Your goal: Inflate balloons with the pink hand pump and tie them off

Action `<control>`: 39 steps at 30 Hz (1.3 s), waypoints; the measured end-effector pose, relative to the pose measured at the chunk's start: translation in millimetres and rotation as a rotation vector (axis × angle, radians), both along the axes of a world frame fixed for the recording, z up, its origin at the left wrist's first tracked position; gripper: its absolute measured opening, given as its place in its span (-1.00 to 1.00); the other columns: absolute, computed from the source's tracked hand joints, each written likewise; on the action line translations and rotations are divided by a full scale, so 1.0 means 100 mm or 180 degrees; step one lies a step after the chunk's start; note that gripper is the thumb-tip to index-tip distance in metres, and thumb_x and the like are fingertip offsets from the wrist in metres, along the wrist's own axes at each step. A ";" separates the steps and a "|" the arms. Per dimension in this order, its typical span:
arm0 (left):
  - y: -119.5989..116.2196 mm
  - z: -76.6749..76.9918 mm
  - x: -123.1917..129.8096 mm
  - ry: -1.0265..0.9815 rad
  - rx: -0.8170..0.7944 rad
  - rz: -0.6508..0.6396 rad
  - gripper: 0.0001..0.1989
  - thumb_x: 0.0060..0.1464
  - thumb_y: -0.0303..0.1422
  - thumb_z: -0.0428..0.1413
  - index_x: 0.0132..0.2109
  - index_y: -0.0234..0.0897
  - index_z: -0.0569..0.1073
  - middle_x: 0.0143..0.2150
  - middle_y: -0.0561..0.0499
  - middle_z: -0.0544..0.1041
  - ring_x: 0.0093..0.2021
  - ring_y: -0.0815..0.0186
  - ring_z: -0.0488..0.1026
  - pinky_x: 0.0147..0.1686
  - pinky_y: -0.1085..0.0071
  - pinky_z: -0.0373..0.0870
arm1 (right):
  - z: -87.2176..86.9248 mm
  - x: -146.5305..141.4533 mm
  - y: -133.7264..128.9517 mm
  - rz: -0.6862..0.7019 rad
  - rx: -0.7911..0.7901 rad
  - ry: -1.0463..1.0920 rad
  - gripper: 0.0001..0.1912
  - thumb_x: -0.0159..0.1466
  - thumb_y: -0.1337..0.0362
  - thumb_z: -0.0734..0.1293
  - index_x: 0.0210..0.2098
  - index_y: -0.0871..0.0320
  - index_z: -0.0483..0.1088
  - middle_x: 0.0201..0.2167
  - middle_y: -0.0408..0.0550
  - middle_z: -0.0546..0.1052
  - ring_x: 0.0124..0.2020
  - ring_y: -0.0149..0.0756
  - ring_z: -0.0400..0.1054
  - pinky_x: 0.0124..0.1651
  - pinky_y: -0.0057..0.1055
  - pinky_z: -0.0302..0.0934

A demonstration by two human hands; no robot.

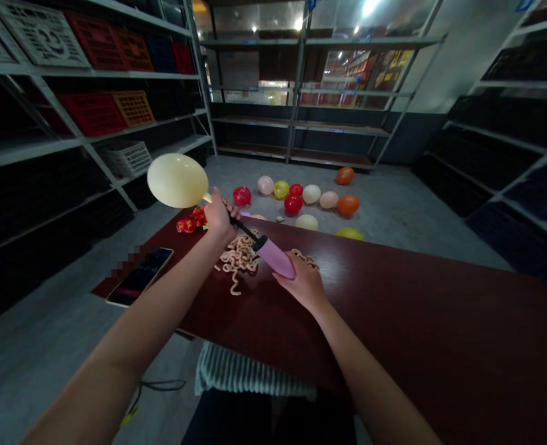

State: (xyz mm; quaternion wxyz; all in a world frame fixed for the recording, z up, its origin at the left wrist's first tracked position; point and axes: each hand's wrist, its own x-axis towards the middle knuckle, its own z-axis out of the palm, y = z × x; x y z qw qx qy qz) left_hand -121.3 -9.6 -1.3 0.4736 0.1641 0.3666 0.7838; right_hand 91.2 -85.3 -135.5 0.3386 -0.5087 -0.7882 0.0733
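Observation:
A pale yellow inflated balloon (177,180) sits at the tip of a pink hand pump (275,258) with a black shaft. My left hand (220,216) is shut around the balloon's neck and the end of the shaft, above the table's far edge. My right hand (301,284) grips the pink pump body, resting near the table. A heap of curled beige strands (238,259), possibly uninflated balloons, lies on the table between my hands. A small cluster of red pieces (192,220) lies just past my left wrist.
A phone (139,276) lies at the left end of the dark red wooden table (394,309). Several inflated balloons (293,204) lie on the grey floor beyond it. Metal shelves (88,105) holding crates stand to the left, with more shelving behind and right.

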 end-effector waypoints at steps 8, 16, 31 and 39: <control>-0.05 0.45 -0.52 -0.0042 -0.0030 0.0422 -0.48 0.38 -0.03 0.00 -0.46 -0.23 0.07 -0.68 0.23 0.06 -0.77 0.51 0.02 -0.75 0.56 0.02 | -0.04 -0.07 -0.04 0.0184 0.0150 0.0041 -0.50 0.24 0.10 0.46 0.12 0.07 0.41 -0.01 0.04 0.62 -0.04 -0.11 0.55 0.00 -0.30 0.38; 0.07 0.76 -0.06 0.0309 0.0373 0.0273 -0.43 0.44 -0.08 -0.09 -0.53 -0.23 0.03 -0.71 0.18 0.02 -0.74 0.48 0.02 -0.72 0.53 0.12 | 0.01 0.02 0.03 -0.0162 -0.0031 0.0437 -0.56 0.20 0.10 0.44 0.04 0.05 0.43 -0.08 0.01 0.61 -0.12 -0.10 0.52 -0.01 -0.24 0.36; 0.20 -0.05 1.14 0.0570 0.0216 -0.1107 -0.41 0.25 0.01 0.16 -0.55 -0.22 0.11 -0.74 0.18 0.07 -0.76 0.50 0.04 -0.73 0.53 0.07 | -0.02 0.11 0.10 -0.0618 -0.0753 0.1287 -0.55 0.17 0.08 0.44 0.03 0.02 0.38 -0.18 -0.10 0.59 -0.25 -0.20 0.51 -0.20 -0.35 0.32; 0.18 -0.16 0.46 0.0050 -0.0268 -0.0453 -0.44 0.32 -0.06 0.09 -0.51 -0.22 0.05 -0.73 0.22 0.04 -0.77 0.51 0.00 -0.73 0.55 0.03 | 0.00 0.00 0.08 -0.0314 -0.0317 0.0317 -0.53 0.18 0.06 0.48 0.06 -0.01 0.44 -0.11 -0.08 0.62 -0.09 -0.13 0.51 -0.04 -0.31 0.31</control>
